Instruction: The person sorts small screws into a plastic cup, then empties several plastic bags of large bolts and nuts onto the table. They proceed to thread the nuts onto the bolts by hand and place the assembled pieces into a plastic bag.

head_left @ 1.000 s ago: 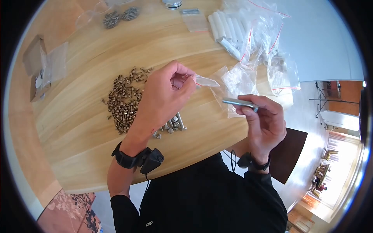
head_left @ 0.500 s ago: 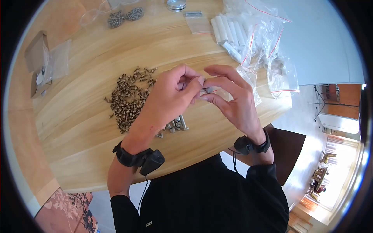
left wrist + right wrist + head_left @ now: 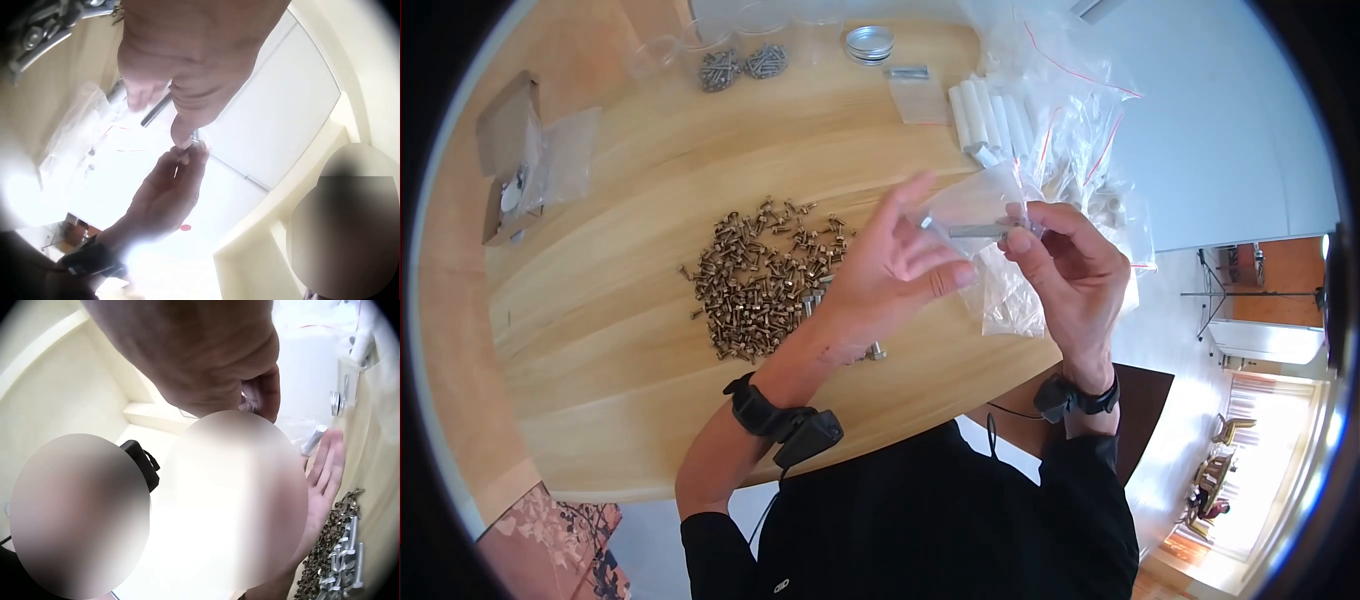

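Observation:
My right hand [image 3: 1075, 275] pinches a small clear plastic bag [image 3: 985, 195] between thumb and fingers. A long silvery bolt [image 3: 975, 231] lies sideways within the bag's outline, pointing toward my left hand. Beside the bag, the left hand [image 3: 895, 260] has its fingers spread and the thumb stretched toward the bolt. Seen from the left wrist, the bolt's grey shaft [image 3: 156, 111] shows beside that thumb. In the right wrist view its shiny end [image 3: 314, 439] is close to the left fingertips. The right fingers partly hide the bag's edge.
A heap of small brass-coloured bolts [image 3: 750, 290] lies left of the hands, with larger silver bolts [image 3: 344, 562] beside it. Further back are white tubes [image 3: 990, 115], plastic bags [image 3: 1090, 140], round metal lids [image 3: 870, 43], screws in clear cups [image 3: 720, 70] and an open cardboard box [image 3: 508, 150].
My right hand came in to meet the left, then drew back right with the bag. The left hand let go of the bag and spread its fingers. The bolt now shows within the bag.

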Action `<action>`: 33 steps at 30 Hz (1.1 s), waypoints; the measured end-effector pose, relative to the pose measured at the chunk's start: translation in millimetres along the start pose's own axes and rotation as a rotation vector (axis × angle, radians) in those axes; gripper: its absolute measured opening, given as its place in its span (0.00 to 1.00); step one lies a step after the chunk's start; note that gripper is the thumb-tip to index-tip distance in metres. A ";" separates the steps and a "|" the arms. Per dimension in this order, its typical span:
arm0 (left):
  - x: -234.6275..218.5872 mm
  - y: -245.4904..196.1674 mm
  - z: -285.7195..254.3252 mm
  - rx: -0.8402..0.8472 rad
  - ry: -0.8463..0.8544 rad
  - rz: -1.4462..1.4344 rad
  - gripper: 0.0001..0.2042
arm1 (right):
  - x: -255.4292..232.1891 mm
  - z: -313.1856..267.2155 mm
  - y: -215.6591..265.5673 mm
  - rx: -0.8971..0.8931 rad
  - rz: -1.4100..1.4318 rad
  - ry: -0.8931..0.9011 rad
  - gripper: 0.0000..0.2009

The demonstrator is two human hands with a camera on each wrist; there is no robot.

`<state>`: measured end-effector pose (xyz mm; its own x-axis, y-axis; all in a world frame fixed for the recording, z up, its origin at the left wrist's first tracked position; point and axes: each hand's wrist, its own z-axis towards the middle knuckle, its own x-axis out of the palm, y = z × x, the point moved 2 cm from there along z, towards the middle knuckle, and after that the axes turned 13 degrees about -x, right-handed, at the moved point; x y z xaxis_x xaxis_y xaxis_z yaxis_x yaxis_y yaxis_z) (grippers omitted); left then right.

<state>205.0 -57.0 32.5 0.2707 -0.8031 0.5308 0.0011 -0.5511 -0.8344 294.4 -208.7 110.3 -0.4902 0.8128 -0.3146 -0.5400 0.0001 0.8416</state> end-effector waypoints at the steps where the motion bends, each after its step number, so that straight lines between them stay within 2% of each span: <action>1: 4.5 1.3 -1.8 -0.057 0.194 -0.140 0.29 | 1.7 0.0 2.6 -0.002 -0.002 0.005 0.10; 2: 5.7 1.5 -3.6 -0.054 0.192 -0.146 0.29 | 4.2 -0.1 4.7 0.016 0.026 0.015 0.10; 4: 8.2 3.7 -6.5 -0.168 0.229 -0.352 0.25 | 3.7 1.6 11.2 0.033 0.051 0.032 0.11; 6: 9.5 7.8 -7.0 -0.173 0.179 -0.356 0.22 | 0.1 6.8 25.4 -0.269 -0.516 0.294 0.14; 7: 9.4 9.3 -6.7 -0.183 0.130 -0.358 0.20 | -0.9 8.0 27.1 -0.272 -0.517 0.298 0.14; 10: 12.3 6.1 -7.0 -0.146 0.154 -0.452 0.16 | -1.3 11.8 34.8 -0.370 -0.641 0.344 0.17; 12: 10.1 7.4 -6.7 -0.150 0.168 -0.416 0.17 | -0.9 18.0 43.2 -0.500 -0.742 0.358 0.17; 15: 11.4 7.7 -6.8 -0.123 0.152 -0.408 0.17 | 6.3 26.0 43.9 -0.581 -0.732 0.365 0.18; 16: 11.6 7.2 -7.0 -0.092 0.124 -0.435 0.17 | 12.0 26.5 47.4 -0.556 -0.716 0.418 0.20; 19: 6.7 7.7 -4.5 -0.056 0.048 -0.491 0.14 | 15.4 26.8 41.0 -0.532 -0.593 0.395 0.22; 21: 8.5 3.8 -6.2 -0.036 0.073 -0.512 0.14 | 15.5 24.9 35.2 -0.527 -0.631 0.363 0.22; 24: 8.3 0.7 -6.1 -0.016 0.096 -0.527 0.14 | 15.1 24.6 31.4 -0.581 -0.714 0.319 0.19; 26: 7.7 -2.1 -5.8 -0.013 0.087 -0.524 0.14 | 9.4 24.8 30.5 -0.711 -0.796 0.279 0.15; 30: 6.6 -3.5 -5.4 -0.040 0.065 -0.546 0.15 | 10.2 30.4 45.4 -0.724 -0.817 0.337 0.11; 32: 5.4 -1.3 -4.4 -0.064 0.057 -0.584 0.16 | 10.3 35.7 55.5 -0.615 -0.613 0.288 0.08; 33: 5.4 -0.8 -3.8 -0.087 0.070 -0.622 0.17 | 11.7 37.0 55.6 -0.613 -0.613 0.291 0.08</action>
<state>202.9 -61.7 36.6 0.1809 -0.3377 0.9237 0.0586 -0.9338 -0.3529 284.0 -177.7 169.6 -0.1059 0.5933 -0.7980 -0.9906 0.0066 0.1364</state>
